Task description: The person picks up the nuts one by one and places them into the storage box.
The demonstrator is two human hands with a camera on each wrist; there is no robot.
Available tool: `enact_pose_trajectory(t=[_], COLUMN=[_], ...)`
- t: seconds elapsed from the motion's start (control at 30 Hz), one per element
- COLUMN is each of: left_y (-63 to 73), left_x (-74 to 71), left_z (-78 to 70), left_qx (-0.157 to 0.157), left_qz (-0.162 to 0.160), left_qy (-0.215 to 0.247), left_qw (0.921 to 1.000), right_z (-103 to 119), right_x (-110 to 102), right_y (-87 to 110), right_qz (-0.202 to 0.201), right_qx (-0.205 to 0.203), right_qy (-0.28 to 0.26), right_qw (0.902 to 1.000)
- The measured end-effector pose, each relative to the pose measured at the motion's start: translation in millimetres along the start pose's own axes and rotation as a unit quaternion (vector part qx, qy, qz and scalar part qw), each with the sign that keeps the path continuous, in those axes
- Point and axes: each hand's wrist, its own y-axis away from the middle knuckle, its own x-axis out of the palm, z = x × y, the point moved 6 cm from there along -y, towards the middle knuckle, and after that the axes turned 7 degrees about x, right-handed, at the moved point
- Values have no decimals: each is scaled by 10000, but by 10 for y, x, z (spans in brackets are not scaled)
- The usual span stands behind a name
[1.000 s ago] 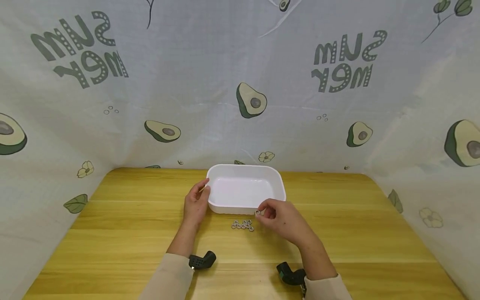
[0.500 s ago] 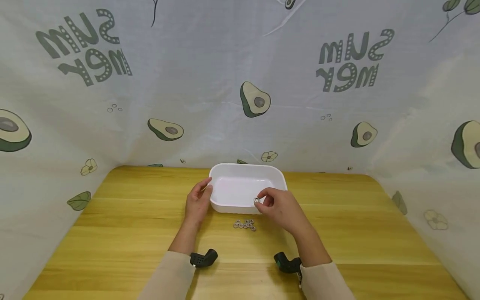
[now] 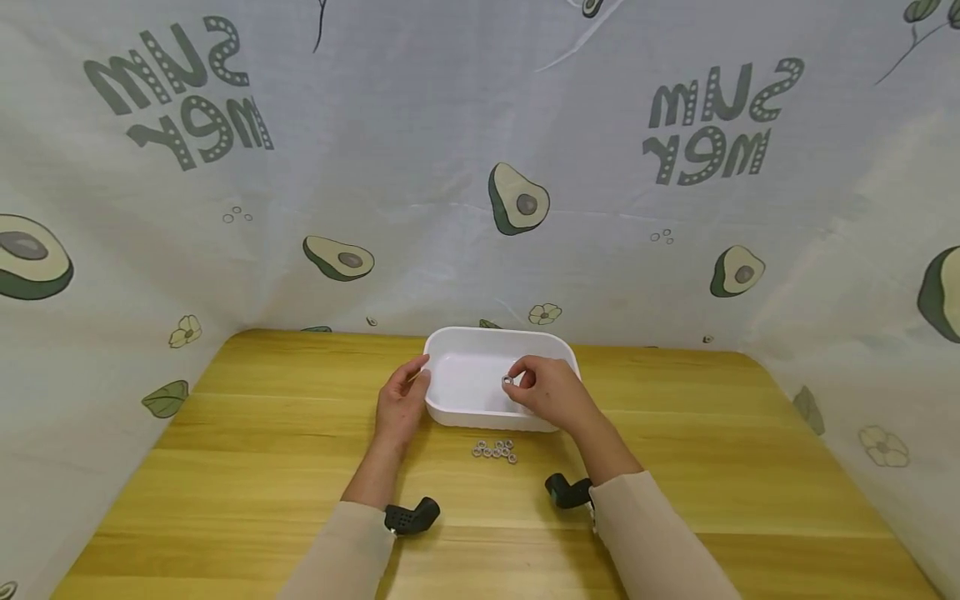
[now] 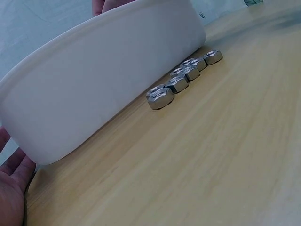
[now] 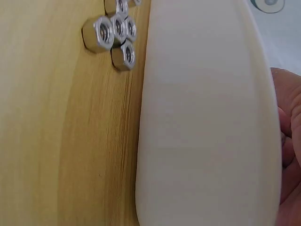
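Note:
A white rectangular tray (image 3: pixel 480 419) stands on the wooden table near its back edge. My left hand (image 3: pixel 400 407) rests against the tray's left end, its fingers lying along the outer wall (image 4: pixel 14 117). Above the inside of the tray, my right hand (image 3: pixel 553 393) pinches one metal hex nut (image 3: pixel 507 380) between thumb and index finger. In the right wrist view the tray's wall hides most of that hand. Several more hex nuts (image 3: pixel 497 452) lie in a tight cluster on the table just in front of the tray; the left wrist view shows these nuts (image 4: pixel 177 84) close to the wall.
The wooden table (image 3: pixel 262 467) extends to both sides and in front of the tray. Behind it hangs a pale curtain (image 3: pixel 420 167) printed with avocados and lettering. Each wrist wears a black camera mount, such as the left mount (image 3: pixel 412 517).
My right hand has risen from the tray's front edge and moved forward over its inside, carrying the pinched hex nut. The left hand has stayed at the tray's left end.

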Motion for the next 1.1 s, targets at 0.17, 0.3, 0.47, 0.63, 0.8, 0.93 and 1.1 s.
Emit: enact_pose_trajectory(t=[0.17, 0.3, 0.47, 0.63, 0.8, 0.93, 1.1], left_y=[-7, -4, 0, -2, 3, 1, 0], left_x=[-4, -3, -5, -4, 5, 6, 11], left_z=[19, 20, 17, 13, 4, 7, 4], left_qx=[15, 48, 77, 164, 222, 175, 183], left_qz=[-30, -20, -25, -36, -46, -50, -36], left_qy=[-28, -21, -32, -67, -64, -60, -14], left_qw=[10000, 10000, 10000, 9998, 9997, 9998, 9998], right_z=[1, 7, -6, -35, -39, -24, -21], right_x=[10, 26, 64, 82, 42, 10, -17], right_y=[-130, -214, -275, -296, -288, -272, -260], right_qz=[48, 70, 135, 166, 104, 81, 66], right_qx=[53, 80, 214, 425, 533, 532, 522], right_qy=[-8, -9, -36, -36, -128, -187, -260], right_qw=[10000, 9999, 9997, 9990, 9984, 9984, 9983])
